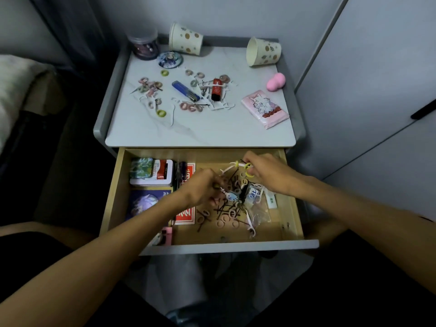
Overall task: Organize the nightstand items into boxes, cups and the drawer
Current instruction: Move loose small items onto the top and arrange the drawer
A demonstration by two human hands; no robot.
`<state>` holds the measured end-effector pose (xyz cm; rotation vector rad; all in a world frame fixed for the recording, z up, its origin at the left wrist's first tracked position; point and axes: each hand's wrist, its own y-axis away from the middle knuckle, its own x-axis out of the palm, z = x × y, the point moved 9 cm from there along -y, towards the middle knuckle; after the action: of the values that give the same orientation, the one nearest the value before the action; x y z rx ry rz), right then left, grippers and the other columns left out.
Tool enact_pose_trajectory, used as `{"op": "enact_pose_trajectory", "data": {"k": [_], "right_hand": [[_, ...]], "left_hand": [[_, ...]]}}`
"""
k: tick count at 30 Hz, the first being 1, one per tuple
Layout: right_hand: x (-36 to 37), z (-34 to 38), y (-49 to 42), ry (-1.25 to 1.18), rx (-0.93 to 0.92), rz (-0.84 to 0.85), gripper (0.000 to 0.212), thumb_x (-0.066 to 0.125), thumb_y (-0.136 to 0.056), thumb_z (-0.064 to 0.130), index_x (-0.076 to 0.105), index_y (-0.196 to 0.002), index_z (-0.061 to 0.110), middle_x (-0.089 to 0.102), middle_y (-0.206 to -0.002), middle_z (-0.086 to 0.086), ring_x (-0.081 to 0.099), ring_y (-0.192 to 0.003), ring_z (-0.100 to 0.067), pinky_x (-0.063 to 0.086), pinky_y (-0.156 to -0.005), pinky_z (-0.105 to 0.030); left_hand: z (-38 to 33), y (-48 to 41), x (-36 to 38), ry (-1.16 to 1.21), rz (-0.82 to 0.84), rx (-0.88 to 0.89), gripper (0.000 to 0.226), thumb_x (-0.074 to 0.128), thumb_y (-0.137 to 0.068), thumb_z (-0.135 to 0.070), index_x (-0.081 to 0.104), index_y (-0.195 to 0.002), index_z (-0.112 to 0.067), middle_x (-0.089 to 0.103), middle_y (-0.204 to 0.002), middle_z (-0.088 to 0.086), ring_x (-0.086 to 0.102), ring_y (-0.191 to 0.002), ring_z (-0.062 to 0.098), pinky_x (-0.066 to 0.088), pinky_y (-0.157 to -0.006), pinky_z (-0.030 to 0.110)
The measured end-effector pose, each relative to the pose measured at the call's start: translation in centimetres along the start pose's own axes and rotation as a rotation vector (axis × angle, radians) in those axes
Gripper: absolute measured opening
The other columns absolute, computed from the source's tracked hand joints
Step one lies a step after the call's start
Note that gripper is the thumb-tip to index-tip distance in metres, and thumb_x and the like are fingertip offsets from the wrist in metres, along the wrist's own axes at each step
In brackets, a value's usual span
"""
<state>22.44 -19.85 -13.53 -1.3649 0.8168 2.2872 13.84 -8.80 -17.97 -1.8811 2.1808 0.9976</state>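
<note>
Just below the nightstand top (200, 131), the drawer (236, 247) stands pulled out across the middle of the frame, and a person seated before it has both hands inside.

The right hand (262, 173), at the drawer's upper right, has its fingers curled and pinches white floss picks (232, 166) together with a yellow hair tie (248, 165), lifted just above the clutter. The left hand (203, 187), at centre, curls its fingers down into a heap of pink hair ties (227, 220) and black bobby pins (223, 208), beside a small blue-and-white charm (230, 197). Whether it grips anything cannot be told.

Along the drawer's left side lie a tin box (155, 172) and a red card deck (186, 215).

On the top, in the upper half of the frame, two spotted paper cups lie on their sides, one at upper centre (186, 41) and one at upper right (263, 51). A lidded jar (144, 46) stands in the far left corner, with a round badge (170, 59) just beside it. More hair ties (188, 106) are scattered around a blue lighter (185, 90) and a red lighter (216, 89). A pink sponge (275, 81) and a pink tissue pack (265, 108) sit toward the right edge.
</note>
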Motion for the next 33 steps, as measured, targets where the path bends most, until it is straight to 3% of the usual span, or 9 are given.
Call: {"op": "enact_pose_trajectory", "data": {"k": [3,5,7,10,16,23,28,31,33], "right_hand": [[-1.9,1.9,0.5,-0.054,-0.037,-0.055,0.02,0.052,-0.099,0.009,0.046,-0.117,0.015,0.051,-0.093,0.005,0.047,-0.07,-0.001,0.034,-0.055,-0.019],[-3.5,2.9,0.4,-0.111,-0.036,-0.082,0.018,0.051,-0.101,0.013,0.047,-0.118,0.014,0.055,-0.099,0.0,0.049,-0.073,-0.004,0.036,-0.058,-0.02],[-5.6,4.1,-0.3,-0.175,-0.035,-0.124,0.017,0.051,-0.101,0.019,0.048,-0.117,0.016,0.058,-0.104,-0.005,0.054,-0.084,-0.016,0.038,-0.068,-0.028],[-8.3,4.7,-2.3,-0.294,-0.009,-0.163,0.014,0.054,-0.1,0.022,0.052,-0.113,0.019,0.061,-0.107,-0.005,0.057,-0.091,-0.021,0.04,-0.072,-0.031],[-11.6,4.1,-8.0,-0.301,0.077,-0.178,0.018,0.054,-0.097,0.022,0.054,-0.113,0.014,0.063,-0.105,-0.01,0.058,-0.088,-0.024,0.038,-0.066,-0.033],[-11.3,1.2,-13.3,-0.26,0.236,-0.196,0.039,0.047,-0.097,0.014,0.052,-0.135,0.017,0.06,-0.128,-0.017,0.055,-0.105,-0.033,0.034,-0.076,-0.028],[-11.5,0.3,-14.7,-0.206,0.382,-0.372,0.041,0.039,-0.096,0.009,0.049,-0.135,0.018,0.059,-0.127,-0.019,0.055,-0.113,-0.039,0.043,-0.083,-0.037],[-11.5,0.0,-14.9,-0.257,0.45,-0.447,0.037,0.043,-0.096,0.009,0.048,-0.132,0.013,0.059,-0.125,-0.018,0.056,-0.112,-0.037,0.04,-0.08,-0.035],[-11.5,-0.1,-15.1,-0.293,0.458,-0.477,0.036,0.047,-0.095,0.01,0.048,-0.131,0.012,0.059,-0.125,-0.016,0.056,-0.111,-0.035,0.043,-0.082,-0.036]], "left_hand": [[-1.1,1.1,-2.2,0.078,-0.051,0.022,0.025,0.07,-0.085,0.007,0.072,-0.109,0.002,0.072,-0.07,0.001,0.069,-0.055,0.016,0.062,-0.066,0.034],[-1.8,1.7,-3.9,0.143,-0.086,0.035,0.023,0.071,-0.084,0.007,0.073,-0.106,0.0,0.07,-0.064,0.001,0.068,-0.054,0.015,0.06,-0.061,0.026],[-2.5,2.4,-6.4,0.234,-0.142,0.029,0.021,0.07,-0.084,0.008,0.072,-0.103,0.0,0.07,-0.066,0.012,0.066,-0.052,0.013,0.056,-0.057,0.02],[-3.3,3.2,-9.9,0.388,-0.197,0.02,0.017,0.066,-0.085,0.011,0.071,-0.1,0.004,0.069,-0.077,0.025,0.065,-0.055,0.015,0.057,-0.057,0.021],[-2.1,2.3,-17.9,0.512,-0.324,-0.011,0.012,0.064,-0.085,0.013,0.072,-0.09,0.005,0.071,-0.071,0.017,0.069,-0.062,0.021,0.06,-0.063,0.024],[2.0,-0.4,-23.9,0.721,-0.423,-0.114,0.011,0.062,-0.087,0.011,0.071,-0.085,0.004,0.072,-0.07,0.011,0.069,-0.06,0.016,0.059,-0.061,0.02],[5.3,-1.3,-26.7,0.787,-0.526,-0.144,0.012,0.061,-0.089,0.009,0.072,-0.086,0.005,0.07,-0.078,0.016,0.068,-0.058,0.014,0.058,-0.059,0.019],[6.6,-1.1,-27.8,0.723,-0.655,-0.184,0.009,0.066,-0.089,0.003,0.067,-0.096,0.01,0.067,-0.078,0.016,0.066,-0.054,0.014,0.06,-0.061,0.022],[6.7,-0.9,-28.2,0.61,-0.701,-0.207,0.01,0.07,-0.089,-0.005,0.069,-0.091,0.005,0.066,-0.077,0.014,0.065,-0.056,0.015,0.06,-0.059,0.024]]}}
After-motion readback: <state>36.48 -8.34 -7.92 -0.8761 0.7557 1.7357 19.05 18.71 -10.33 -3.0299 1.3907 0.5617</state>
